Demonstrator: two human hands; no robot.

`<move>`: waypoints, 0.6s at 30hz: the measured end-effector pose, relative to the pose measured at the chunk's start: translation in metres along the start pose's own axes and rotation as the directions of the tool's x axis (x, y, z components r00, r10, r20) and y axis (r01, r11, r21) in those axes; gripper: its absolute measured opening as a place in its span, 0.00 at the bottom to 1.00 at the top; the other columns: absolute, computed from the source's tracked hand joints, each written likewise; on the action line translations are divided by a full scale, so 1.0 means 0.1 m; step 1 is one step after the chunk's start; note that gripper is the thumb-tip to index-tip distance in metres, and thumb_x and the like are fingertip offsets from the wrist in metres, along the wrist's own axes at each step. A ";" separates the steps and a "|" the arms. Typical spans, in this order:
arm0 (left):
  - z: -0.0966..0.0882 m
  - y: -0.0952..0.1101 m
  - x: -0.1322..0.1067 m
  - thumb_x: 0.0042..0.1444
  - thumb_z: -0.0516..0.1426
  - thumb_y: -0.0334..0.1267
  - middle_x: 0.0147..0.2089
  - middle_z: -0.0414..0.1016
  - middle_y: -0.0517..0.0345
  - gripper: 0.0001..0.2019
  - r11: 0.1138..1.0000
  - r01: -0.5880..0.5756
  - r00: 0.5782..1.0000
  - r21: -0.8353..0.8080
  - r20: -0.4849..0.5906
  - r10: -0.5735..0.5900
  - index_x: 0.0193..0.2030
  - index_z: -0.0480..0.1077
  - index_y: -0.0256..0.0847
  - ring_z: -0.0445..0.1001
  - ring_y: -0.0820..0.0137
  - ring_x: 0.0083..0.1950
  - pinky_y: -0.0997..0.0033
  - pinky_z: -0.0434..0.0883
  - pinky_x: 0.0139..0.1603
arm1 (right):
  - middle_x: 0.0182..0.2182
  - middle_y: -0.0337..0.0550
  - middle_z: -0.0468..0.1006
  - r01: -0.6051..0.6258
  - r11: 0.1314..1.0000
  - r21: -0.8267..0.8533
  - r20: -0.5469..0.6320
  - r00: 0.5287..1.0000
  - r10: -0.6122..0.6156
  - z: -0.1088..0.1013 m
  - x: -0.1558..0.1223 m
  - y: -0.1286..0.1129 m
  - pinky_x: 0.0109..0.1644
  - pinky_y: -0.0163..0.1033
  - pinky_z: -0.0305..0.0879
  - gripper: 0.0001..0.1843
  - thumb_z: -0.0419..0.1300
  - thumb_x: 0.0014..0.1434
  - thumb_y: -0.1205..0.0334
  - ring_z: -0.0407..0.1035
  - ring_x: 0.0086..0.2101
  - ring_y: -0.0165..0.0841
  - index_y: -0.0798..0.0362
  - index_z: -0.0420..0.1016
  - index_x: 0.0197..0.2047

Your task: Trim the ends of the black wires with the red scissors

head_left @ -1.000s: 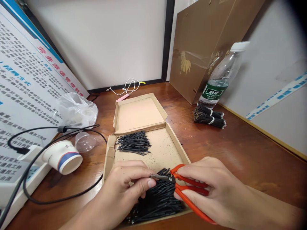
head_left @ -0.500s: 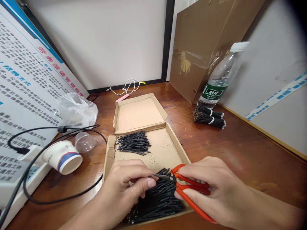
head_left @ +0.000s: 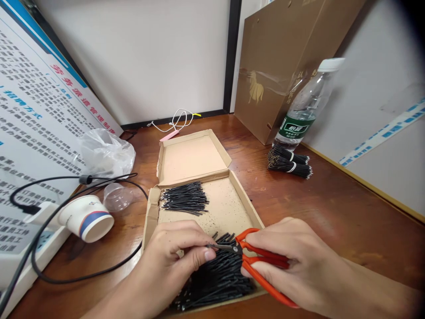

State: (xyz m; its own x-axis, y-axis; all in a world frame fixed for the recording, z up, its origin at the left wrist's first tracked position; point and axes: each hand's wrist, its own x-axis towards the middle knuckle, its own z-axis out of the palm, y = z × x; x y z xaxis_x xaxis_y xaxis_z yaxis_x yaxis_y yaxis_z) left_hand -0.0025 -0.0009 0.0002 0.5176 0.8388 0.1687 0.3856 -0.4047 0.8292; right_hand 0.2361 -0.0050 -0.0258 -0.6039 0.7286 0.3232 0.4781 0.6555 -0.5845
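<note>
My right hand (head_left: 292, 261) grips red-handled scissors (head_left: 265, 259), their dark blades pointing left at the fingertips of my left hand (head_left: 181, 254). Thumb and forefinger of that left hand are pinched on a thin black wire (head_left: 210, 245), mostly hidden by the fingers, and the blade tips meet it there. Under both hands a pile of short black wires (head_left: 226, 274) fills the near part of an open cardboard box (head_left: 244, 199). A smaller group of black wires (head_left: 185, 198) lies side by side at the box's far left, with dark specks scattered on the cardboard nearby.
Right of the box, two banded bundles of black wires (head_left: 290, 167) lie by a water bottle (head_left: 300, 108). On the left are a tipped paper cup (head_left: 88, 217), a clear plastic cup (head_left: 117, 197), a plastic bag (head_left: 108, 153) and a looping black cable (head_left: 89, 278). A brown carton (head_left: 268, 66) stands behind.
The scissors have shifted very slightly left at my left fingertips. My left hand keeps its pinch in nearly the same place.
</note>
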 end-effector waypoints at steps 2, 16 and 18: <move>0.00 0.00 -0.01 0.62 0.59 0.30 0.27 0.75 0.59 0.08 1.000 0.005 1.000 0.004 0.008 -0.005 0.33 0.79 0.36 0.71 0.73 0.29 0.77 0.65 0.31 | 0.19 0.29 0.58 -0.004 1.000 0.010 0.007 1.000 0.004 0.00 0.00 0.00 0.26 0.34 0.49 0.14 0.57 0.60 0.69 0.48 0.20 0.25 0.51 0.59 0.25; 0.00 0.00 -0.01 0.61 0.60 0.30 0.26 0.74 0.58 0.08 1.000 0.013 1.000 -0.005 -0.009 -0.013 0.31 0.78 0.36 0.72 0.74 0.28 0.80 0.66 0.26 | 0.19 0.29 0.60 -0.012 1.000 -0.006 0.048 0.999 0.012 0.00 0.00 0.00 0.26 0.34 0.49 0.13 0.56 0.61 0.68 0.49 0.20 0.26 0.51 0.60 0.25; 0.00 0.00 0.00 0.61 0.59 0.31 0.26 0.74 0.58 0.08 1.000 0.026 1.000 -0.011 -0.005 -0.026 0.31 0.78 0.35 0.71 0.74 0.26 0.80 0.66 0.25 | 0.19 0.31 0.63 -0.009 1.000 -0.017 0.033 0.999 0.009 0.00 0.00 0.00 0.27 0.34 0.51 0.11 0.55 0.61 0.68 0.51 0.20 0.26 0.51 0.63 0.27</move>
State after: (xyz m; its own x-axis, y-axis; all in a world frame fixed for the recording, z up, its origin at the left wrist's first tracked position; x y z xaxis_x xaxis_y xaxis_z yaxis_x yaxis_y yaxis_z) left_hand -0.0025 -0.0012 0.0004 0.5037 0.8509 0.1494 0.3903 -0.3784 0.8393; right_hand 0.2357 -0.0049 -0.0255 -0.6203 0.7276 0.2929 0.4939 0.6524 -0.5748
